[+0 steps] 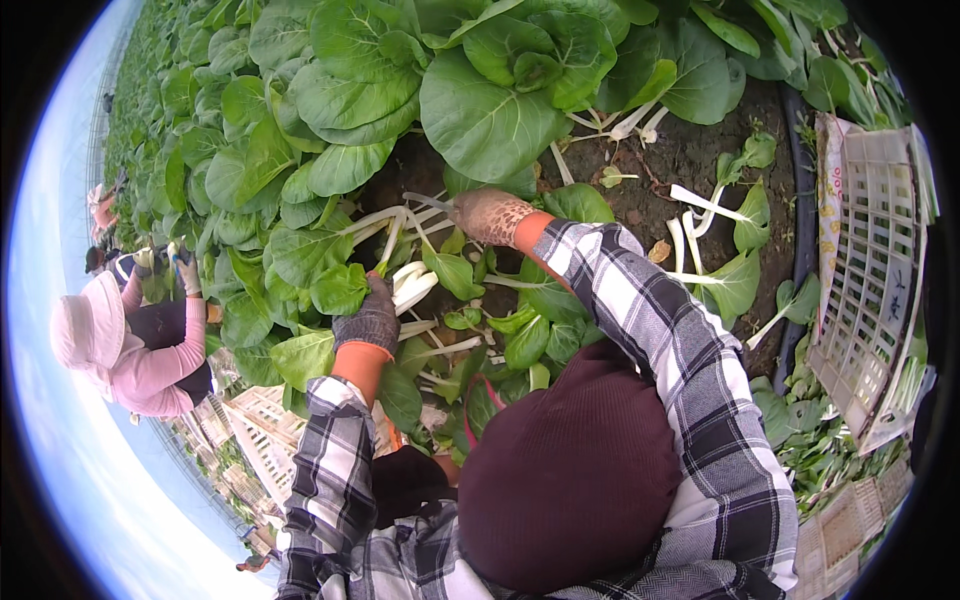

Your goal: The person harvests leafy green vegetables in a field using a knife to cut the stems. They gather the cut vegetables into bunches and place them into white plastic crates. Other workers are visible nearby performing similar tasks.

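My left hand (367,319), in a grey knit glove, is closed around a bok choy (414,285). White stalks stick out to its right and green leaf shows on its left. My right hand (491,217), in a spotted, soil-stained glove, grips a knife (429,201). The narrow blade points left, close to the pale stalks of a bok choy plant (394,217) at the edge of the standing rows; whether it touches them I cannot tell. The handle is hidden in the glove. Cut leaves (529,341) lie on the soil between my arms.
Dense bok choy (352,45) fills the far side. Loose trimmed leaves (739,285) and a dark hose (801,187) lie to the right, beside a white plastic crate (870,247). Another crate (262,435) stands at lower left. A co-worker (142,337) in a pink hat works at left.
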`<state>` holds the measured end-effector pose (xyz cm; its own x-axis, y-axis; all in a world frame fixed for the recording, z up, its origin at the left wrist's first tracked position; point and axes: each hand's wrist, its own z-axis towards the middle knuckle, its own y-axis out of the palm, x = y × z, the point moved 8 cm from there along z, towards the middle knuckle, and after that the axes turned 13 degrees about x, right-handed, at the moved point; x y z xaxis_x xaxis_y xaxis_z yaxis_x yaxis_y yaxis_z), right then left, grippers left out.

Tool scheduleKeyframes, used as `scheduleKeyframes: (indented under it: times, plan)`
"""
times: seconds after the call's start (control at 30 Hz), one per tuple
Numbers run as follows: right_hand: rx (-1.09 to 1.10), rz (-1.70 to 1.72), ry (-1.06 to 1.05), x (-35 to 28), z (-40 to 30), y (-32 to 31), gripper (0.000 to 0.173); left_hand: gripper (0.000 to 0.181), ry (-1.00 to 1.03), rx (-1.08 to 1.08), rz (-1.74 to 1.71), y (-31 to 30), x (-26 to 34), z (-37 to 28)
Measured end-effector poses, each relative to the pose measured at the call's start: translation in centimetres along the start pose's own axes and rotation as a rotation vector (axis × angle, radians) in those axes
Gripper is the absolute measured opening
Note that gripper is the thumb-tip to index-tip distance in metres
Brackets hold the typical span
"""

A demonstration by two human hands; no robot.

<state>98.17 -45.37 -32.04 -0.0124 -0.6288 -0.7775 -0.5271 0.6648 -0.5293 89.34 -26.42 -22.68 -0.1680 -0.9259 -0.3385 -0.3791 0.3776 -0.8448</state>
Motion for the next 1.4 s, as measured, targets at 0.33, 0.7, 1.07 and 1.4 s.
scheduleKeyframes:
  times: [0.33,0.7,1.07,1.4]
  plan:
    - [-0.126,-0.129,-0.008,-0.3,3.9,4.9,0.038,0.065,-0.025,0.01,-0.042,0.4,-1.4,-0.1]
    - [-0.044,-0.162,-0.332,2.5,-1.8,4.5,0.042,0.064,-0.031,-0.104,-0.157,-2.5,-1.5,-2.1]
    - [-0.265,1.336,0.469,-2.3,-9.0,3.3,0.046,0.074,0.25,0.643,-0.571,-11.3,1.3,-9.5]
    - [0.094,0.549,0.046,-1.6,-9.7,-1.9,0.037,0.055,-0.153,0.581,-0.7,-14.2,0.8,-12.4]
